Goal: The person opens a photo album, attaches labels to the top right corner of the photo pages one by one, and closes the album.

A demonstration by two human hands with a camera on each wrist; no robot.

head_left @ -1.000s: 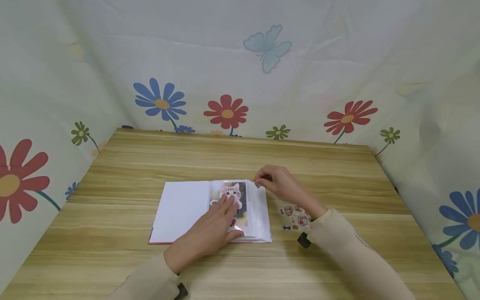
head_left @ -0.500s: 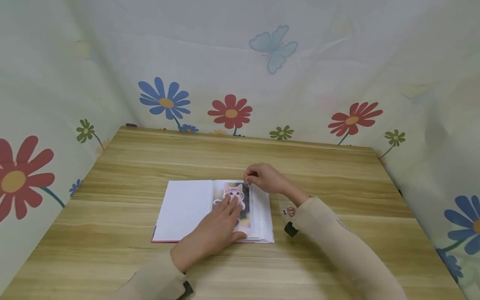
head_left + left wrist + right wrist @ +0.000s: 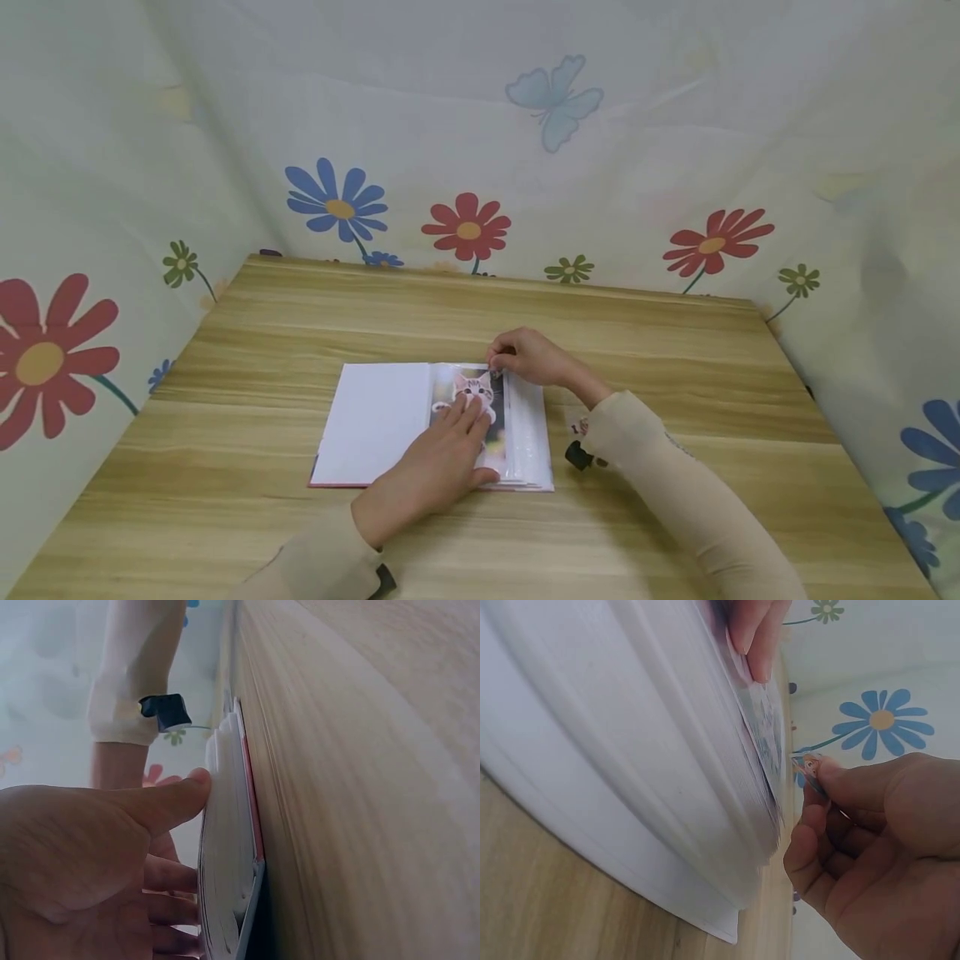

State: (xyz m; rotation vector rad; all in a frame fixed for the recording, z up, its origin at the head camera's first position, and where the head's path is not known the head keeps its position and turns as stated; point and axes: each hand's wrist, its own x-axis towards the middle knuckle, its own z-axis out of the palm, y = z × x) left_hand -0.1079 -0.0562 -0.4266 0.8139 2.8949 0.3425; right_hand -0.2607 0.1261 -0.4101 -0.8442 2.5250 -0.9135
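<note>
A photo album (image 3: 375, 425) lies spread on the table, its blank white inside cover on the left. On its right page a kitten photo (image 3: 474, 385) shows under a shiny clear sleeve. My left hand (image 3: 438, 462) rests on the lower part of this photo with straight fingers, thumb at the page's lower edge. Between thumb and index finger my right hand (image 3: 528, 358) pinches a small printed sticker (image 3: 811, 765), close over the photo's top right corner. In the right wrist view, the sticker stands just beside the edges of the pages.
A clear sticker sheet (image 3: 577, 422) lies right of the album, mostly hidden under the right sleeve. Both wrists wear black devices, one of them the right wrist device (image 3: 578, 456). A flowered curtain (image 3: 615, 175) surrounds the wooden table (image 3: 675, 358) at the back and sides.
My right hand has moved left with the sticker, from the page's outer margin to the photo's top right corner. Its sleeve now covers more of the sticker sheet. The left hand stays on the photo.
</note>
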